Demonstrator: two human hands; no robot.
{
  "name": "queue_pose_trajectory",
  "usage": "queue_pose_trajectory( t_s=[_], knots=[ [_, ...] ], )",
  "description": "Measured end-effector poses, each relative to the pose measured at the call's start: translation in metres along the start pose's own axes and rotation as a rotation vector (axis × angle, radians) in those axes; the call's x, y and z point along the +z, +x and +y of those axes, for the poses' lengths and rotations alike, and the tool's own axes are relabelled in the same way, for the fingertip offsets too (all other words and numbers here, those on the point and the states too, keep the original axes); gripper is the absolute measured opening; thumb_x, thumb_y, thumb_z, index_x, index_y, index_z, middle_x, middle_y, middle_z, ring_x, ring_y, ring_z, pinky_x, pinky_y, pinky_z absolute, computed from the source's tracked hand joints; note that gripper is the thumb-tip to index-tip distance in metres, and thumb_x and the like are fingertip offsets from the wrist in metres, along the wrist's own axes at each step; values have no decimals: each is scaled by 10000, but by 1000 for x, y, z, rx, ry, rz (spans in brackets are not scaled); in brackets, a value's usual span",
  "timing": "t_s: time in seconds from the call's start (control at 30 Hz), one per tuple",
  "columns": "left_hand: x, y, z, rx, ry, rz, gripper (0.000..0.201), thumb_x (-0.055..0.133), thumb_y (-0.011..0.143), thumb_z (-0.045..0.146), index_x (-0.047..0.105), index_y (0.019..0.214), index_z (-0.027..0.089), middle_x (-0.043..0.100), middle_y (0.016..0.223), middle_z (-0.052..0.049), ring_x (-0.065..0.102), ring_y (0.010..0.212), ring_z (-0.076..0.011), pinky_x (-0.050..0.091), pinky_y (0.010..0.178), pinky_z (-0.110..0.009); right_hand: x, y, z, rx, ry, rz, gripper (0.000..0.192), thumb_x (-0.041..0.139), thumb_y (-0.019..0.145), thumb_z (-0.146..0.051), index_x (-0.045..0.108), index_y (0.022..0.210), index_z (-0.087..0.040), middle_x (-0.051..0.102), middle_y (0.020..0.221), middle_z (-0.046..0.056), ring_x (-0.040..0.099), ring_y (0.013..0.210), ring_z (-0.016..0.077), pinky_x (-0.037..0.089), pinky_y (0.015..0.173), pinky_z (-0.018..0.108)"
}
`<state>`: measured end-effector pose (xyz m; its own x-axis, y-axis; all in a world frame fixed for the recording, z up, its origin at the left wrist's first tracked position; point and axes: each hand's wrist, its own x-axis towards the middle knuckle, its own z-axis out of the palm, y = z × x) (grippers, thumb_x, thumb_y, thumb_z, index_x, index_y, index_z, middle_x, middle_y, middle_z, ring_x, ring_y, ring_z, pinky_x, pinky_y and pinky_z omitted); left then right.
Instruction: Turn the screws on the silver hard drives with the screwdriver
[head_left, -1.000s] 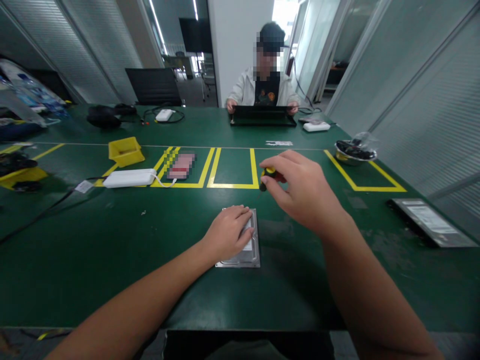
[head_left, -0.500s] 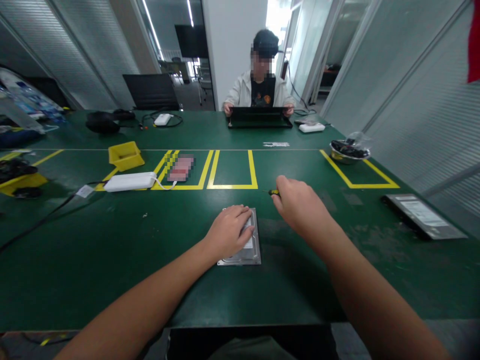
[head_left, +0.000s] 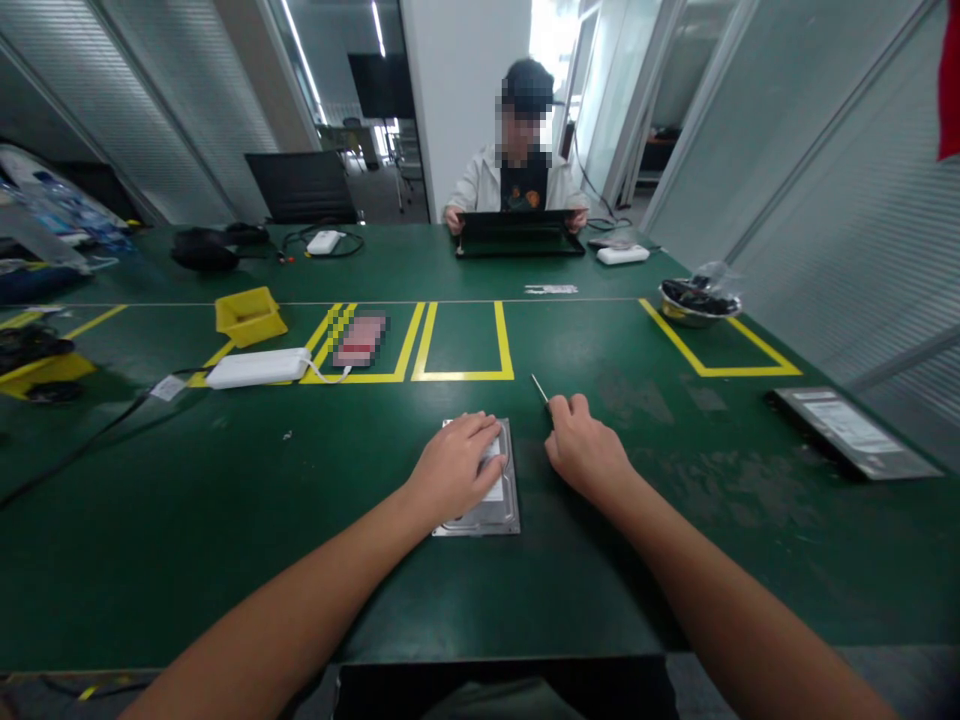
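Note:
My left hand [head_left: 456, 465] lies palm down across a silver hard drive [head_left: 501, 512], its fingers stretched out over the white label. The hand covers much of the drive's upper and left part. To the right of the drive, my right hand [head_left: 589, 442] is closed around a screwdriver [head_left: 539, 389]. The screwdriver's thin metal shaft points forward and slightly left, away from the drive. Most of its handle is hidden inside the fist.
A second, larger drive-like metal unit [head_left: 855, 432] lies at the right. A metal bowl [head_left: 699, 312] of dark parts stands behind it. Yellow bin [head_left: 251, 316], white power strip [head_left: 259, 368] and phone [head_left: 360, 340] are at left. Across the table a person [head_left: 517, 180] holds a dark panel [head_left: 520, 233].
My right hand has come back toward me and turned, so the screwdriver's shaft now shows pointing forward. My left hand stays on the hard drive.

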<state>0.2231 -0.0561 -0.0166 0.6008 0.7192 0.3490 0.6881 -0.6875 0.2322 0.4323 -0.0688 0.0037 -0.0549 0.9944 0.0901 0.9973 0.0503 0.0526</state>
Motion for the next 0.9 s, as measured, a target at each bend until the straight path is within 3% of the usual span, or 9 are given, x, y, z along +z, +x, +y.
queue_pose_trajectory(
  t_s=[0.47,0.7,0.9],
  knots=[
    [2,1,0,-20,-14,4,419,516,960,355,606,1305,136,629,1327,-126,571,1240,-273,464,1074,-466,4,-2,6,24,28,-47,208,439,939,-216,461,1142,-175,527,1058,96,662,770,211,428,584,300],
    [2,3,0,-39,-33,-1,407,528,954,346,612,1294,137,633,1321,-122,572,1236,-274,471,1065,-465,0,-3,4,9,6,-9,222,472,935,-228,504,1146,-167,543,1060,122,606,951,269,454,693,325],
    [3,4,0,-48,-53,20,384,540,947,338,621,1275,155,643,1301,-114,589,1212,-269,481,1050,-460,2,-3,4,-33,31,-7,235,485,926,-193,508,1158,-162,535,1078,124,580,945,236,456,742,307]
  ],
)
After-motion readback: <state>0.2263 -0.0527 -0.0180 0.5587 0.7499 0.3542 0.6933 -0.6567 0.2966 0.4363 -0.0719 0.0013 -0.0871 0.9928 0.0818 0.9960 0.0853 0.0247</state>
